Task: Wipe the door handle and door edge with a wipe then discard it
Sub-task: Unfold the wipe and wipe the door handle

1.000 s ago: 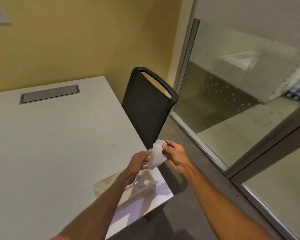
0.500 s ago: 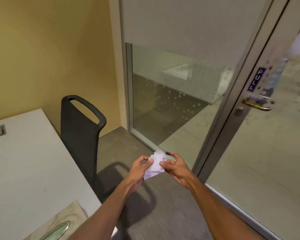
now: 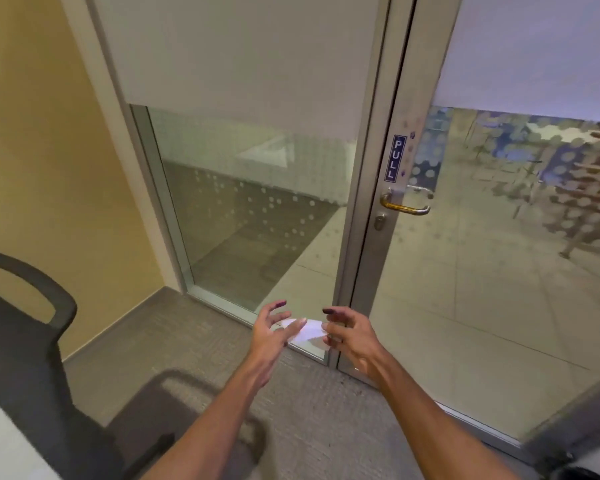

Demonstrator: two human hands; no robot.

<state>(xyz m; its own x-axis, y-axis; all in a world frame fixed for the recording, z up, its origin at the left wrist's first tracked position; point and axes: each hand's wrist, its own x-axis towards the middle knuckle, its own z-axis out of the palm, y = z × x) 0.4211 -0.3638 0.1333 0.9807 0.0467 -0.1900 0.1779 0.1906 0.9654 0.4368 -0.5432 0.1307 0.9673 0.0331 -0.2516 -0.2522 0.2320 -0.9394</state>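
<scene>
Head view: thin white wipe (image 3: 305, 330) stretched between both hands, low and left of the curved brass-and-steel lever handle (image 3: 406, 204) on the grey metal-framed glass door (image 3: 499, 271). Left hand (image 3: 270, 332) with fingers splayed wide, only thumb and forefinger tips pinching one end of the wipe; right hand (image 3: 347, 332) likewise spread, pinching the other end. Both well below the handle, nowhere near touching it. Blue "PULL" sticker (image 3: 394, 158) directly above the handle, round keyhole cylinder (image 3: 380, 223) just below it, door edge (image 3: 390, 109) running vertically just left of the handle, shut against the frame. Black mesh chair (image 3: 28, 327) far left of the handle, fixed glass panel (image 3: 250, 216) between chair and handle. Likely step: unfolding the wipe before reaching up; wiping not yet begun. Risks from here: so light a fingertip pinch could let the flimsy sheet slip and fall to the grey carpet (image 3: 194, 344), dirtying it; pulling the ends apart too hard could tear it; pressing on the lever could unlatch the door mid-wipe; with the door closed, the edge stays mostly out of reach.
</scene>
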